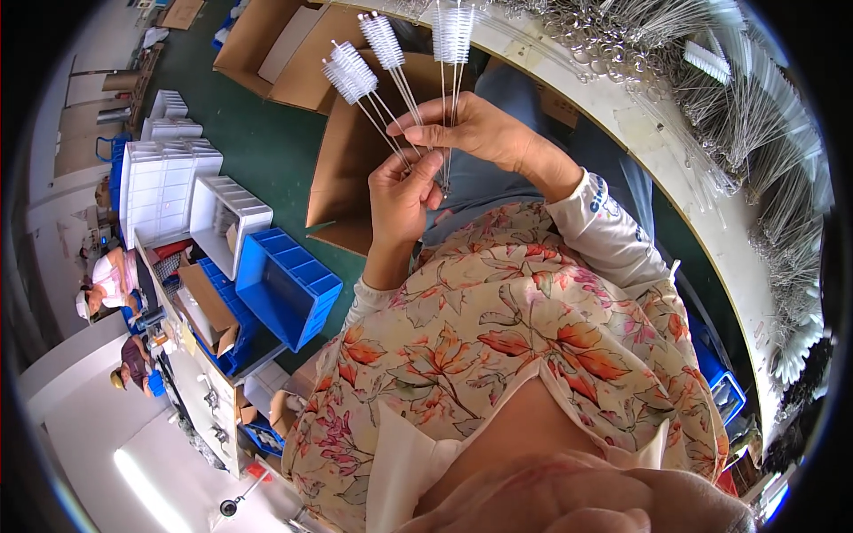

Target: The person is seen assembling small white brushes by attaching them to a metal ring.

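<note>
Several slim tube brushes [383,42] with white bristle heads and thin wire handles fan out in front of me, heads pointing away. My left hand [404,191] is closed, thumb against fingers, pinching the lower wires of the fan. From the right, my right hand [475,131] reaches across, its thumb and fingers closed around wires higher up, just below the bristles. The heads stand in separate clusters: left, middle and right. Wire ends poke out beneath my hands; the exact grip inside the fingers is partly hidden.
Along the right curves a pale worktable [662,147], heaped with wire-handled brushes [729,98] and wire rings [591,53]. Open cardboard boxes [342,169] stand beyond my hands. White crates [169,182] and a blue crate [289,284] are at left, with two people farther off.
</note>
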